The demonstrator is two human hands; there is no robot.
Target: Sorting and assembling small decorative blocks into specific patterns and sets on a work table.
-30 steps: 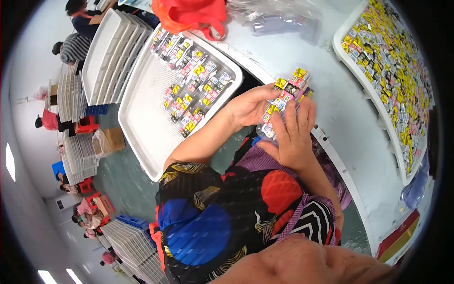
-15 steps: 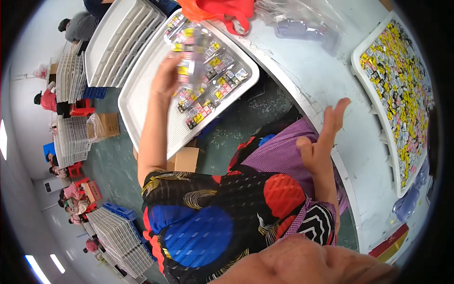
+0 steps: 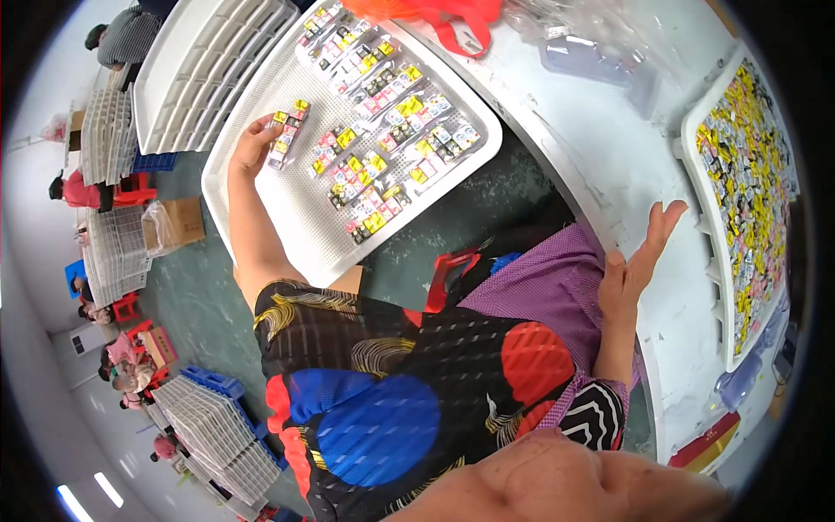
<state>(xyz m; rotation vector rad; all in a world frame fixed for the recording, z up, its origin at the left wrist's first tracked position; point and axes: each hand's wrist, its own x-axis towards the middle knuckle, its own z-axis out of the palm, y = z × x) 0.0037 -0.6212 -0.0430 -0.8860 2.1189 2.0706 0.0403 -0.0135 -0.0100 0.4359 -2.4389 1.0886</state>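
My left hand (image 3: 253, 146) is closed on one end of a narrow clear packet (image 3: 290, 132) filled with small yellow, pink and black square pieces. It holds the packet low over the white perforated tray (image 3: 326, 244); whether the packet touches the tray I cannot tell. Several similar filled packets (image 3: 407, 115) lie in rows across the tray's right half. Over the edge of the white table, my right hand (image 3: 633, 265) has its fingers stretched out and holds nothing.
A second white tray (image 3: 706, 191), heaped with loose small pieces, stands on the table (image 3: 609, 157) at the right. Clear plastic bags (image 3: 600, 56) and an orange-red bag (image 3: 461, 30) lie at the back. Stacked white trays (image 3: 200, 78) stand at the left; people sit beyond them.
My left hand has moved left and slightly down with the packet, away from the laid-out rows. My right hand has shifted a little right, still open.
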